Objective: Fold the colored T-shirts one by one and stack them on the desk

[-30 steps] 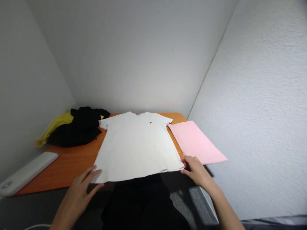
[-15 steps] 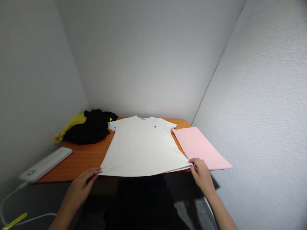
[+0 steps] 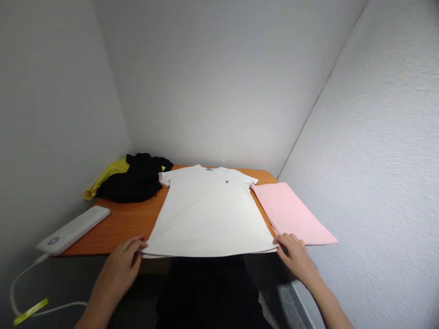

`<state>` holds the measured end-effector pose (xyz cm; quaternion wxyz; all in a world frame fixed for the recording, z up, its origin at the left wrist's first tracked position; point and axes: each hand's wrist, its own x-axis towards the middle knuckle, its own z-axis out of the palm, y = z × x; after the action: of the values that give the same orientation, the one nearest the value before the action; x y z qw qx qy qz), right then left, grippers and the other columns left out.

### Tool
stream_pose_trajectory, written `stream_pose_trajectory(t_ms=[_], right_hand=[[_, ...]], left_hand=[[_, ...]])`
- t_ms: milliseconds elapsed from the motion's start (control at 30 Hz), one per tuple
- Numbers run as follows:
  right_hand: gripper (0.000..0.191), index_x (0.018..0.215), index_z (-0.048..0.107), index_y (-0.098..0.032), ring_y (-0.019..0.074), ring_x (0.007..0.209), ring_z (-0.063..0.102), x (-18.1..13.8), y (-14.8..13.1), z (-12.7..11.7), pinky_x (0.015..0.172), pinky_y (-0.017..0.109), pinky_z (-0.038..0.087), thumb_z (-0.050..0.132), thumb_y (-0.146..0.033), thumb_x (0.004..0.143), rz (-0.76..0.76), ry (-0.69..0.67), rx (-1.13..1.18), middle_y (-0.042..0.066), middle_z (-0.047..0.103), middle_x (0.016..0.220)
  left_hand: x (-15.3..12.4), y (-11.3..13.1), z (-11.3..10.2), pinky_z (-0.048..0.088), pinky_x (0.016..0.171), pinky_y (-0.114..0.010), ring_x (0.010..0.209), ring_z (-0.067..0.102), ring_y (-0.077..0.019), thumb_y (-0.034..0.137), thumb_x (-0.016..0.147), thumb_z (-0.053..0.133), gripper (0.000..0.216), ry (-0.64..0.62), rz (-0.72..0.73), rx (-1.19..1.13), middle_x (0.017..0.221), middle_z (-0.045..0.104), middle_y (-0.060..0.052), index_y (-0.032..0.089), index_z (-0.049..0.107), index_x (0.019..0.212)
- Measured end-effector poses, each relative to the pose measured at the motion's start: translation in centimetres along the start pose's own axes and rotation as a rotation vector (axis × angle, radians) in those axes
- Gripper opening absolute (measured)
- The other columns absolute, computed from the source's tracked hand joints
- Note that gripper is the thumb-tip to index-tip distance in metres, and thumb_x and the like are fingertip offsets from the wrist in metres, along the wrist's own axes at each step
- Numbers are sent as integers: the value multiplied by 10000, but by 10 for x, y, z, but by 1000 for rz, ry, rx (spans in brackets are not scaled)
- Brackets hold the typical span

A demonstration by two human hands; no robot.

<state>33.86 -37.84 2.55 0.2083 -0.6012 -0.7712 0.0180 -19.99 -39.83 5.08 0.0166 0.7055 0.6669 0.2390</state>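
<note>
A white T-shirt point(image 3: 209, 214) lies spread flat on an orange table point(image 3: 120, 224), collar toward the far wall, hem hanging a little over the near edge. My left hand point(image 3: 121, 267) pinches the hem's left corner. My right hand point(image 3: 295, 256) pinches the hem's right corner. Both hands have their fingers closed on the cloth.
A folded pink cloth point(image 3: 291, 214) lies to the right of the shirt, reaching past the table's edge. A black garment point(image 3: 137, 180) over a yellow one point(image 3: 104, 178) is heaped at the back left. A white power strip point(image 3: 73, 228) with its cable point(image 3: 20, 288) sits at the left edge. Walls close in on three sides.
My left hand went from lying flat by the hem to pinching its corner. The hem has been drawn toward the near edge, and the view has shifted left.
</note>
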Motion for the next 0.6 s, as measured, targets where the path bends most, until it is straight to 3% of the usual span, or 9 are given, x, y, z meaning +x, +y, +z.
stream_pose_trajectory(t_ms=[67, 133, 267, 367, 433, 500, 600], right_hand=[[141, 895, 639, -250, 220, 846, 555, 7, -3, -13, 795, 364, 389, 516, -318, 878, -15, -83, 51, 29, 607, 841], [169, 894, 647, -250, 210, 823, 564, 23, -4, -30, 780, 352, 404, 530, -371, 888, -22, -114, 133, 27, 617, 834], [251, 898, 638, -218, 193, 840, 574, 84, 6, -61, 781, 324, 426, 458, -391, 926, -11, 56, 278, 48, 642, 892], [257, 914, 643, -203, 182, 794, 582, 149, 28, -64, 739, 300, 433, 477, -398, 894, 25, 173, 331, 46, 661, 890], [271, 931, 644, -189, 179, 774, 591, 195, 46, -55, 717, 288, 438, 481, -398, 874, 68, 187, 354, 50, 675, 893], [270, 943, 638, -177, 177, 790, 606, 239, 62, -39, 730, 278, 447, 472, -375, 866, 105, 169, 355, 59, 685, 920], [233, 940, 637, -167, 175, 809, 628, 299, 82, -9, 738, 263, 455, 480, -318, 857, 124, 112, 318, 66, 697, 924]], left_hand=[[3, 16, 1, 386, 1075, -506, 1223, 514, -301, 338, 784, 482, 317, 25, 57, 79, 1276, 608, -86, 242, 672, 1019], [10, 51, 4, 358, 1100, -522, 1289, 455, -300, 350, 807, 514, 356, 37, 166, 77, 1338, 570, -62, 273, 640, 1131], [31, 163, 28, 423, 1073, -389, 1281, 468, -211, 265, 918, 447, 375, -85, 494, -110, 1378, 533, -50, 284, 521, 1285], [45, 245, 71, 441, 1028, -350, 1222, 496, -198, 202, 889, 490, 367, -166, 721, -179, 1342, 543, -57, 249, 503, 1253], [51, 285, 113, 502, 871, -353, 1078, 557, -226, 296, 860, 572, 304, -146, 853, -140, 1235, 585, -76, 213, 534, 1150], [56, 311, 157, 487, 657, -322, 856, 587, -221, 367, 823, 632, 250, -39, 924, -66, 1002, 630, -71, 187, 563, 983], [61, 330, 203, 387, 497, -283, 640, 544, -176, 205, 832, 616, 62, 134, 855, 9, 715, 582, -33, 181, 568, 802]])
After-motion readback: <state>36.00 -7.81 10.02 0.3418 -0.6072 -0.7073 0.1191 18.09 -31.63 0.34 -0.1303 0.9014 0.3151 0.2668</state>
